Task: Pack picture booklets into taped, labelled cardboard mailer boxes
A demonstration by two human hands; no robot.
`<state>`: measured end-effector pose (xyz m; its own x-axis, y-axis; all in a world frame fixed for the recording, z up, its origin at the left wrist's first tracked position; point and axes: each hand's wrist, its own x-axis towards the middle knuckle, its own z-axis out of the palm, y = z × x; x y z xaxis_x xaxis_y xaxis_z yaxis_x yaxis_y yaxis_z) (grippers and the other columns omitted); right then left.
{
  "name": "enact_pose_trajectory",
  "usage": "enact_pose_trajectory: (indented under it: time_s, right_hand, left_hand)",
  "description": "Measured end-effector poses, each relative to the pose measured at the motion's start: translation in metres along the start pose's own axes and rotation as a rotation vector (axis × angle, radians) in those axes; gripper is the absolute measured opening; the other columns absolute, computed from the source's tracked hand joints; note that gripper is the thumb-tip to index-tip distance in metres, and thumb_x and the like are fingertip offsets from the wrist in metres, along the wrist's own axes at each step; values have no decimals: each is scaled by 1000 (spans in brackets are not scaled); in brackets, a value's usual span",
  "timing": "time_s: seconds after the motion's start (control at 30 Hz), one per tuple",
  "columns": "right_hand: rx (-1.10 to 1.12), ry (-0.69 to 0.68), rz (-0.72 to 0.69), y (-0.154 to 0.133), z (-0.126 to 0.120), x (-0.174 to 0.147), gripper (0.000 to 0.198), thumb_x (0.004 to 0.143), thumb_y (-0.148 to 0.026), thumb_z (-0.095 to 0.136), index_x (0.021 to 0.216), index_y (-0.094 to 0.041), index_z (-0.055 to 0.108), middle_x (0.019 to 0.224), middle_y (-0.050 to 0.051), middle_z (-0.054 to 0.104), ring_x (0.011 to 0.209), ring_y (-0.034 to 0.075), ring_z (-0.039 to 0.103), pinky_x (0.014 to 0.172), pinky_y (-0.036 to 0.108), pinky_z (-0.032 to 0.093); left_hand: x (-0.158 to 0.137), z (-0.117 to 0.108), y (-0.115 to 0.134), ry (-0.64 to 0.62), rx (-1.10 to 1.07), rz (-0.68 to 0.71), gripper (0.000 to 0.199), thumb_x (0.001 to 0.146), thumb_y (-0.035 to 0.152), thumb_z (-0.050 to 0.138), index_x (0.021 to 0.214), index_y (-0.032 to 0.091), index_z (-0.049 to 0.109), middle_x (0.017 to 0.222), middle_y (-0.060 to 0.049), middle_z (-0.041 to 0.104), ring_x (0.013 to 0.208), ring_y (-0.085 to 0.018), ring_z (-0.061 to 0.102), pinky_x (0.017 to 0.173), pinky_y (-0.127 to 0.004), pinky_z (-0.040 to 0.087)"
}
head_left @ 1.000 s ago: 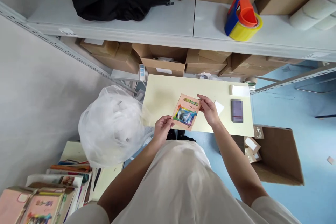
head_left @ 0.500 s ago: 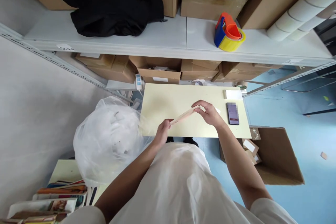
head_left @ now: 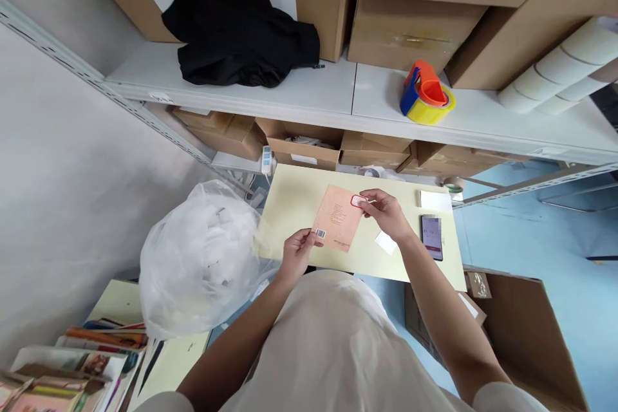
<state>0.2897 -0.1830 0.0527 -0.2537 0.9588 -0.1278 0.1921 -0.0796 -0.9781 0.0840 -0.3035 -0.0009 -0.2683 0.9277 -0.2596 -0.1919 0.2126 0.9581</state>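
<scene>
Cream table [head_left: 290,203] by grey shelf [head_left: 376,91], blue floor [head_left: 521,232] alongside. Left hand [head_left: 295,256], right hand [head_left: 390,215] pinch pink book [head_left: 337,222] over table.

A thin pink paper booklet [head_left: 337,222] spans from the left fingers [head_left: 302,234], at its near left corner, to the right fingers [head_left: 377,195], at its far right corner, above the yellow rectangular table [head_left: 295,196]. Right of the right fingers, on the table, lie a flat black phone [head_left: 431,238] and, beyond it, a white rectangular stack [head_left: 435,201]. Left of the left fingers sits a translucent plastic bag [head_left: 200,264]; beyond all the fingers, a black cloth garment [head_left: 241,42] lies on a grey metal shelf [head_left: 333,89].
</scene>
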Motion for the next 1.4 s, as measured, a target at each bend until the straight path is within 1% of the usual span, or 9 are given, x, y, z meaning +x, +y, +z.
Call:
enact_pose_trajectory:
  time_s: [0.2, 0.4, 0.6, 0.77, 1.0, 1.13, 1.27, 1.33, 1.4]
  right_hand:
    - [92, 108, 1, 4, -17, -1, 36, 67, -49, 73, 85, -19, 66, 71, 1, 65, 59, 12, 58, 59, 30, 52]
    - [99, 114, -29, 5, -27, -7, 34, 67, -48, 73, 82, -18, 66, 72, 2, 66, 58, 11, 55, 58, 29, 50]
    - [140, 115, -39, 10, -30, -13, 38, 74, -50, 66, 96, -19, 62, 75, 1, 64, 60, 11, 57, 61, 30, 50]
    - [-26, 11, -222, 12, -35, -15, 32, 86, -42, 53, 109, -22, 61, 90, 4, 65, 80, 15, 62, 76, 34, 51]
    - [-313, -91, -516, -9, -42, -12, 21, 88, -40, 54, 96, -24, 65, 100, 9, 62, 98, 21, 58, 86, 38, 48]
    - [-317, -194, -435, -18, -38, -7, 20, 89, -39, 54, 91, -21, 64, 93, 7, 65, 86, 20, 61, 78, 34, 49]
    - [-296, -220, -365, -17, -26, -2, 20, 87, -35, 53, 88, -19, 64, 87, 5, 66, 78, 17, 61, 70, 29, 48]
    - [-288, -216, -355, -16, -17, -1, 19, 86, -34, 54, 88, -19, 66, 87, 5, 67, 78, 16, 61, 70, 28, 48]
    - [-278, -224, -342, -18, -9, -2, 19, 85, -33, 55, 89, -19, 67, 87, 5, 68, 77, 16, 62, 69, 27, 48]
  left_hand:
    - [-3, 16, -6, -60, -61, -53, 33, 71, 48, 72, 85, 17, 72, 81, -7, 73, 67, -19, 69, 74, -33, 53]
    - [-6, 22, -16, -82, -86, -51, 37, 71, 47, 72, 93, 18, 73, 92, -8, 74, 78, -18, 68, 81, -33, 54]
    - [-8, 27, -15, -6, -65, -33, 44, 67, 45, 75, 100, 17, 65, 75, -1, 69, 66, -14, 66, 75, -31, 53]
    - [-7, 26, -11, -40, -128, -89, 49, 66, 46, 76, 102, 20, 53, 69, 3, 67, 63, -13, 65, 73, -30, 51]
    - [-4, 23, -12, -141, -86, -145, 53, 68, 47, 73, 107, 20, 50, 72, 0, 68, 68, -15, 64, 75, -33, 50]
    - [-1, 11, -1, -170, 87, -72, 37, 74, 44, 64, 99, 18, 62, 101, -10, 68, 96, -22, 64, 80, -32, 47]
    - [3, -2, 16, -89, 218, 136, 55, 75, 36, 61, 128, 24, 52, 122, -11, 59, 107, -22, 59, 85, -34, 47]
    - [5, -5, 22, -88, 379, 240, 58, 74, 34, 65, 129, 25, 51, 122, -10, 60, 105, -21, 60, 84, -34, 47]
    - [6, -5, 23, -146, 511, 285, 41, 76, 33, 64, 115, 23, 62, 107, -8, 67, 92, -19, 63, 78, -31, 48]
